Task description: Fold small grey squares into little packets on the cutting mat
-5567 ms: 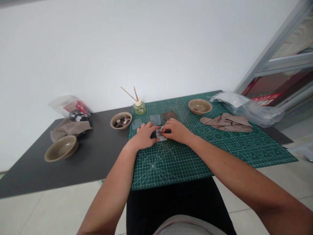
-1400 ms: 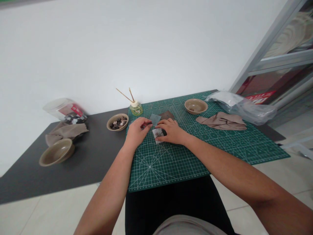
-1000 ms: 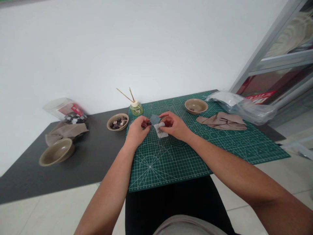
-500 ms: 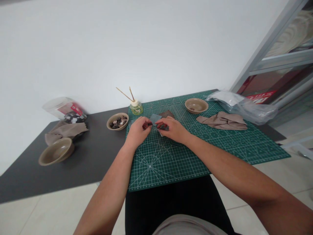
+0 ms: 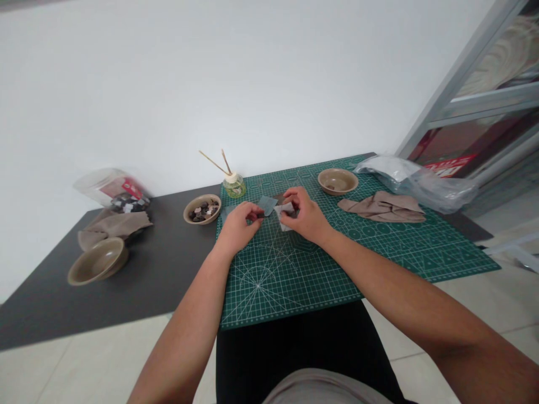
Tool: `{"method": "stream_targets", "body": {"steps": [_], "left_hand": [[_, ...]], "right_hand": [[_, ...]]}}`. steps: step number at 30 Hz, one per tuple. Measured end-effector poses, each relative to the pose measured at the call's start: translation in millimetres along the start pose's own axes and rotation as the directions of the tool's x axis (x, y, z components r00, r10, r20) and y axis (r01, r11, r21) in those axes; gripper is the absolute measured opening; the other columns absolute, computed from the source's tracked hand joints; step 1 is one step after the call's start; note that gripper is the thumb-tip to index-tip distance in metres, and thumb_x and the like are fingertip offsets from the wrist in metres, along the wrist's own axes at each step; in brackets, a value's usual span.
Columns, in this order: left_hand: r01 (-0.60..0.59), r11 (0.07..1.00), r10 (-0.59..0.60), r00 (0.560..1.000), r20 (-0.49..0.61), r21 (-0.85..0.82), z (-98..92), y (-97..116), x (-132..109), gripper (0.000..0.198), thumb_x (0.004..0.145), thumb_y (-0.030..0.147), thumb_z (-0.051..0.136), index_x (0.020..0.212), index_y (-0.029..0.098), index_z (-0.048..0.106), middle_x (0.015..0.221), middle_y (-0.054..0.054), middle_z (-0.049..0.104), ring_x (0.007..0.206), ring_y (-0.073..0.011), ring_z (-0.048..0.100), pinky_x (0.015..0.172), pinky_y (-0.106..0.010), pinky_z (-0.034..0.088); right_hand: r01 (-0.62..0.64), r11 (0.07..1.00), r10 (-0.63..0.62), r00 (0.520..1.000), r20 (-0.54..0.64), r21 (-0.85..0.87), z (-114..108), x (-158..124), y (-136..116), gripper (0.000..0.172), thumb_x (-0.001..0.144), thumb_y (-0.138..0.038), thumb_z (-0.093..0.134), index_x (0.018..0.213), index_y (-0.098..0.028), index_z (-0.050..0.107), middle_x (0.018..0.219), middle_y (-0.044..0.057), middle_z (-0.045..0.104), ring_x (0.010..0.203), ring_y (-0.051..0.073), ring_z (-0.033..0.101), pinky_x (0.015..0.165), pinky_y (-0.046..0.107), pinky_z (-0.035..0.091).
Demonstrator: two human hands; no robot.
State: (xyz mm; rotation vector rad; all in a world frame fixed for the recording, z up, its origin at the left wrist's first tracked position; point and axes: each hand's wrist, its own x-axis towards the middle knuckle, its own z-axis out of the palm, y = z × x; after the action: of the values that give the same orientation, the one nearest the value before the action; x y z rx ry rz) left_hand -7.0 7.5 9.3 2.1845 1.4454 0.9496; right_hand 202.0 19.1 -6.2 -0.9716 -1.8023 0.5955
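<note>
Both my hands work close together over the far middle of the green cutting mat (image 5: 345,264). My right hand (image 5: 305,216) is closed around a small white patterned cloth square (image 5: 285,216), lifted a little off the mat. My left hand (image 5: 238,224) pinches a small dark piece (image 5: 257,213) at its fingertips, just left of the cloth. A blue-grey fabric square (image 5: 266,203) lies on the mat just beyond the fingers. A brown square peeks out behind my right hand.
A tan bowl of dark and light small pieces (image 5: 202,209) and a reed diffuser bottle (image 5: 234,184) stand at the mat's far left. Another bowl (image 5: 338,181), a beige cloth (image 5: 383,206) and a plastic bag (image 5: 415,179) lie right. Left: empty bowl (image 5: 99,260), tipped jar (image 5: 112,189), cloth.
My right hand has lifted the white cloth square off the mat and turned it toward my left hand. The left hand took up a small dark piece and keeps it pinched beside the cloth.
</note>
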Motion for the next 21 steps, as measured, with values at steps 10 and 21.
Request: {"method": "stream_targets", "body": {"steps": [10,21], "left_hand": [[0.008,1.0,-0.008,1.0,-0.015,0.002,-0.9,-2.2,0.5,0.01,0.081,0.017,0.059,0.088,0.02,0.064,0.088,-0.002,0.062,0.079,-0.0153,0.061,0.074,-0.03,0.051],[0.102,0.992,-0.105,0.993,-0.046,-0.074,3.3,-5.4,1.5,0.012,0.078,0.021,0.064,0.09,0.022,0.068,0.089,-0.001,0.067,0.079,-0.0161,0.062,0.076,-0.031,0.05]], "right_hand": [[0.293,0.921,-0.227,0.939,0.261,-0.256,-5.3,3.3,1.2,0.012,0.088,-0.025,0.063,0.096,-0.023,0.072,0.088,0.003,0.075,0.081,0.018,0.063,0.081,0.034,0.045],[0.237,0.903,-0.073,0.906,0.416,-0.358,1.3,0.6,1.1,0.013,0.083,-0.017,0.064,0.092,-0.02,0.074,0.087,0.006,0.072,0.086,0.022,0.064,0.077,0.033,0.047]]}}
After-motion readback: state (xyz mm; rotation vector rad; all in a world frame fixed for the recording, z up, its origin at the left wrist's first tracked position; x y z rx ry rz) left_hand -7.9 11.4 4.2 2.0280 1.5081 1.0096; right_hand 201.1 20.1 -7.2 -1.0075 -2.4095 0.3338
